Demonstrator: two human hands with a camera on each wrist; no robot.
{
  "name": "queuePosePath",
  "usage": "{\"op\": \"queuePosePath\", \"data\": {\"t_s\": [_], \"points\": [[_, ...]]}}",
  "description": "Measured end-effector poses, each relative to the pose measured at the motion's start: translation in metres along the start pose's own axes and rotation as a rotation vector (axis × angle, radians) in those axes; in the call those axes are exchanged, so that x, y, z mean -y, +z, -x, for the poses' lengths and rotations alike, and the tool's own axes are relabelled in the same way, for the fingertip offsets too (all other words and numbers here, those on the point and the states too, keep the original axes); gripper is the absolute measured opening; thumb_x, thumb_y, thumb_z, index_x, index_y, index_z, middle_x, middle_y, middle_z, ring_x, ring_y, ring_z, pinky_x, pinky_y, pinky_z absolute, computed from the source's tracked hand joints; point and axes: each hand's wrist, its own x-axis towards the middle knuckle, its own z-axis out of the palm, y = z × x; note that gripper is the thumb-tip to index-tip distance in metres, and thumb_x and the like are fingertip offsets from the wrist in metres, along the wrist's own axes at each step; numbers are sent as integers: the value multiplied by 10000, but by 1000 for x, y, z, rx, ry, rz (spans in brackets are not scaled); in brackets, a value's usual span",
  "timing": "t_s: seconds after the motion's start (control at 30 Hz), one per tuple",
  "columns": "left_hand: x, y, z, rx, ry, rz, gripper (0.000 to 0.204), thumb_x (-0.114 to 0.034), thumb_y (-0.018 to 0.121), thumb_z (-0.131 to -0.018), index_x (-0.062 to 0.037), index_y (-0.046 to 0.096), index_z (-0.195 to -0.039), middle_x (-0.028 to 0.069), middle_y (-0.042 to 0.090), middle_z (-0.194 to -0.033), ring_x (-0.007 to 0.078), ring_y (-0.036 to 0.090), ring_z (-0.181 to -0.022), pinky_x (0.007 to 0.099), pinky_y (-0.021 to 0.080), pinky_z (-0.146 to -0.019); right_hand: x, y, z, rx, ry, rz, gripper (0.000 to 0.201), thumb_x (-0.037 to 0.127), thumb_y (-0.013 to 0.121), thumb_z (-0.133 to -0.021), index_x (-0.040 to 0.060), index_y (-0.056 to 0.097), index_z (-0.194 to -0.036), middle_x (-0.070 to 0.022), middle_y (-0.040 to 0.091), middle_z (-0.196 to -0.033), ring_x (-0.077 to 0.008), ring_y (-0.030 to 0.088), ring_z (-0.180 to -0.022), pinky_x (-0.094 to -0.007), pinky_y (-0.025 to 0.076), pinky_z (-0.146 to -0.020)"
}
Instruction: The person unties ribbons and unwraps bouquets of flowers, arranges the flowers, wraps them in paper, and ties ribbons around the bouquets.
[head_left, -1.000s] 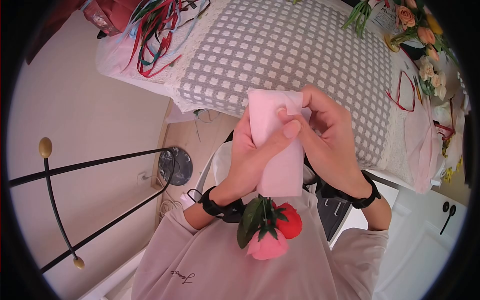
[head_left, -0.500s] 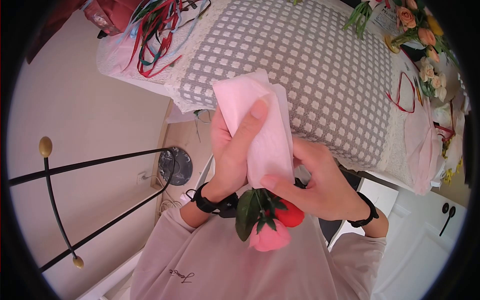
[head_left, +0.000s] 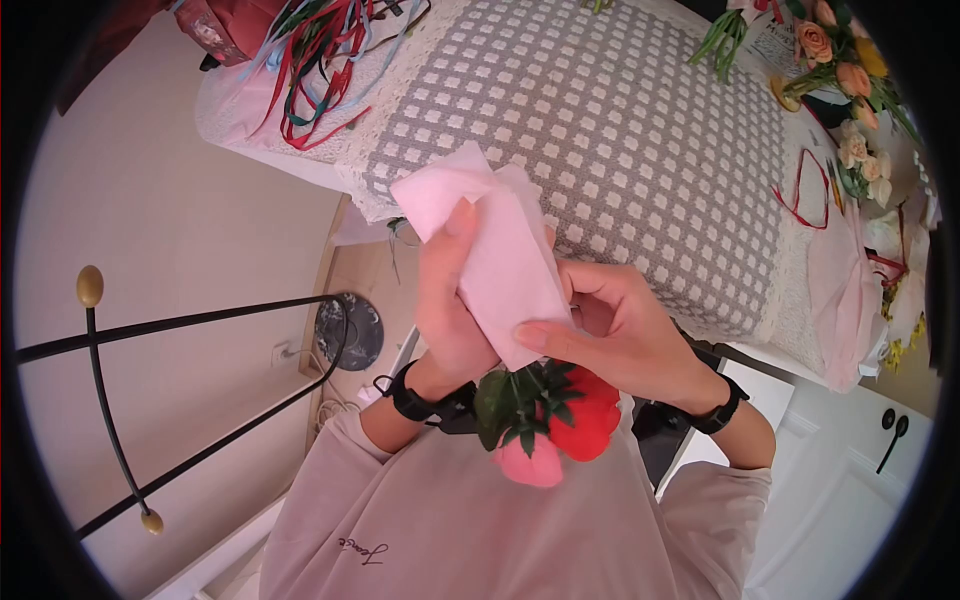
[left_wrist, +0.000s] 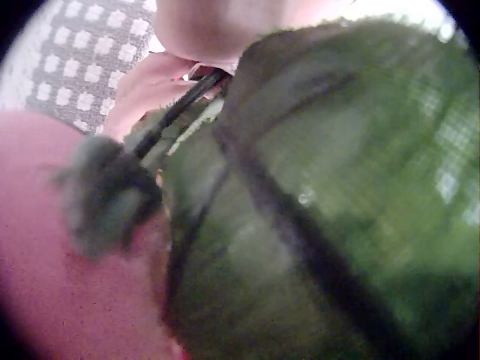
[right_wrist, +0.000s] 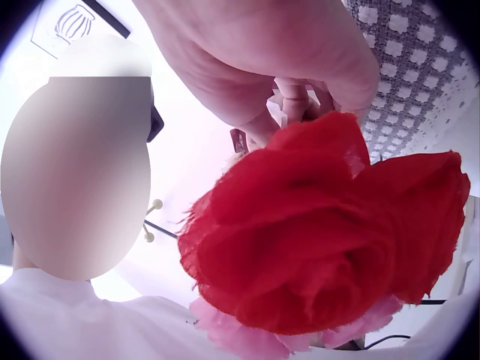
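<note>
Pink wrapping paper (head_left: 500, 265) is held upright and tilted in front of the person's chest, above the near edge of the tabletop (head_left: 640, 130) with its grey-and-white checked cloth. The paper is folded round flower stems, which it hides in the head view.

Left hand (head_left: 450, 310): fingers curled round the back of the paper, thumb laid flat along its front face. Right hand (head_left: 620, 335): fingers curled round the lower end of the paper, thumb pressed on its bottom corner.

Below the paper, a red rose (head_left: 585, 415) and a pink rose (head_left: 530, 462) hang head-down against the pale shirt, with green leaves (head_left: 500, 400) between them and the paper.

The head view alone shows the ribbons (head_left: 310, 60) at the far left corner of the tabletop, more flowers (head_left: 850, 90) at its right end and a black stand (head_left: 120, 340) on the floor.

The right wrist view shows the red rose (right_wrist: 315, 232) from close up, petals frayed, with pink petals beneath. The left wrist view is filled by a blurred green leaf (left_wrist: 337, 225); the fingers cannot be told there.
</note>
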Motion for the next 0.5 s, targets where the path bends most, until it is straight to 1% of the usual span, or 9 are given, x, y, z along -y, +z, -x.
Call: {"op": "queuePosePath", "data": {"t_s": [0.03,0.1,0.13,0.23,0.3,0.33,0.4,0.43,0.5], "points": [[2,-6,-1,1,1,0,422,-471,447,-1039,-70,525,-932,70,511,-686,194,467,-592,336,391,-521,1,1,0,0,-1,1,217,118,747,-987,-62,677,-1086,-45,700,-1034,-85,671,-947,-265,562,-853],[6,-24,-5,214,-81,221,552,-515,503,-1008,18,598,-1116,135,676,-873,202,665,-706,318,525,-630,3,4,0,-20,24,-19,187,118,760,-976,-45,670,-1001,-38,700,-1015,-80,670,-943,-261,560,-845],[6,-24,-5,214,-80,222,552,-515,503,-1008,18,598,-1116,135,676,-873,202,665,-706,318,525,-630,5,6,0,-20,23,-18,187,118,760,-976,-45,670,-1001,-38,700,-1015,-80,670,-943,-261,560,-845],[3,-16,-4,248,-79,233,461,-430,558,-998,16,595,-1108,129,663,-847,197,657,-698,317,525,-629,7,9,0,-31,26,-41,179,112,756,-975,-39,659,-968,-42,702,-1023,-80,666,-951,-265,560,-847],[-1,0,-1,72,51,-48,322,-379,585,-986,-63,528,-975,58,512,-717,168,483,-644,314,406,-576,4,8,-1,-23,-42,7,161,89,749,-969,-37,649,-952,-37,683,-1000,-69,646,-941,-267,553,-849],[-3,2,-1,72,51,-47,322,-379,585,-986,-63,528,-975,58,512,-717,168,483,-644,314,406,-576,4,7,0,-23,-42,7,161,89,749,-969,-37,649,-952,-37,683,-1000,-69,646,-941,-267,553,-849],[-5,3,-1,-107,-27,-115,315,-339,639,-971,-47,546,-1044,59,569,-826,167,573,-732,314,478,-658,4,5,2,-64,-62,76,183,53,747,-952,-16,592,-885,-15,624,-937,-59,601,-900,-268,540,-847],[-5,1,-1,-106,-28,-115,315,-339,639,-971,-47,546,-1044,59,569,-826,167,573,-732,314,478,-658,1,4,1,-65,-62,76,183,53,747,-952,-16,592,-885,-15,624,-937,-59,601,-900,-268,540,-847],[-4,-5,0,-102,-46,-166,340,-361,640,-1010,-39,558,-1083,51,594,-912,169,626,-817,326,521,-719,-5,3,-2,-148,-218,186,263,14,752,-927,3,507,-833,-4,551,-880,-56,547,-856,-262,530,-812]]}}
